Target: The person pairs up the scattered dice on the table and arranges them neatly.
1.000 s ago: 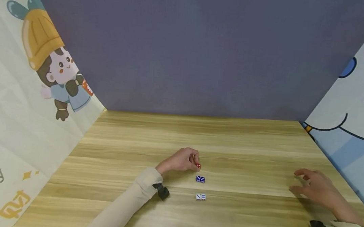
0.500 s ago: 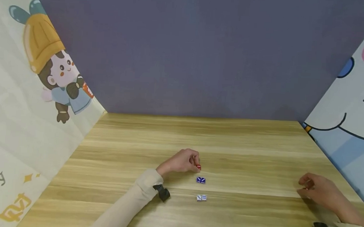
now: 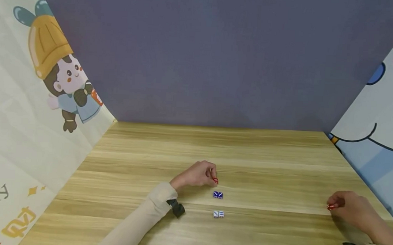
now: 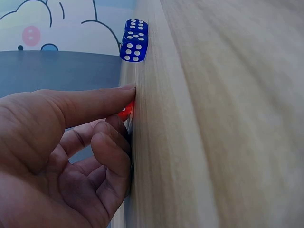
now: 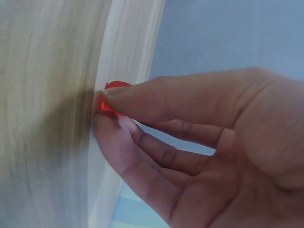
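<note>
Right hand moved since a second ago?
Yes. The right hand has drawn nearer and rightward, away from the blue dice, now pinching a red die.

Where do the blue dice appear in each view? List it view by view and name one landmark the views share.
Head: the blue dice sit at lower centre, just nearer the camera than the left hand.
Left wrist: upper left, past the tip of the thumb.
Right wrist: not in it.
Shared landmark: the wooden table, also seen at and.
</note>
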`<state>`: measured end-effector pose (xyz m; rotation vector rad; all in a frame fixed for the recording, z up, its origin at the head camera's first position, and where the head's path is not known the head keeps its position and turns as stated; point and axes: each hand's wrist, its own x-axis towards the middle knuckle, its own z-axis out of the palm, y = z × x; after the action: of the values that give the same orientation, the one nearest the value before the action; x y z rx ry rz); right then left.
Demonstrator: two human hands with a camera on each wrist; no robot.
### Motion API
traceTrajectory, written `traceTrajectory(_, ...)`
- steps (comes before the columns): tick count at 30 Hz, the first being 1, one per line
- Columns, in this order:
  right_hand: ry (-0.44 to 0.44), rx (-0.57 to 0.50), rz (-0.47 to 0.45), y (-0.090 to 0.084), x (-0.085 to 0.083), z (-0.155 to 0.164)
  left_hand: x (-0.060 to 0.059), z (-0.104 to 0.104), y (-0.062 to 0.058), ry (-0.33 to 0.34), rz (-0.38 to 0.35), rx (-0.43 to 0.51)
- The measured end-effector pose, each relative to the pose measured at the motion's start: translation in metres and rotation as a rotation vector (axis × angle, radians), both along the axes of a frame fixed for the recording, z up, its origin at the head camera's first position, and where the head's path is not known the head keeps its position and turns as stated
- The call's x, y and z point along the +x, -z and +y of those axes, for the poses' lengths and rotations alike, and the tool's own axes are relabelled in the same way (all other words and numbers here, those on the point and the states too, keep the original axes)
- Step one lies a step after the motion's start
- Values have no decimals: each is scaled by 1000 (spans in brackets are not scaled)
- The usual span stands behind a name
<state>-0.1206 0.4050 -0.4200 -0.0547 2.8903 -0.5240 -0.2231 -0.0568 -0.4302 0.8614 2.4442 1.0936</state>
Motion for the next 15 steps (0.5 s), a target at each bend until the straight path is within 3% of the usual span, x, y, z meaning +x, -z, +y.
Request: traceTrajectory(15, 24, -18, 104, 7, 1, 3, 2, 1, 0, -9, -19, 13)
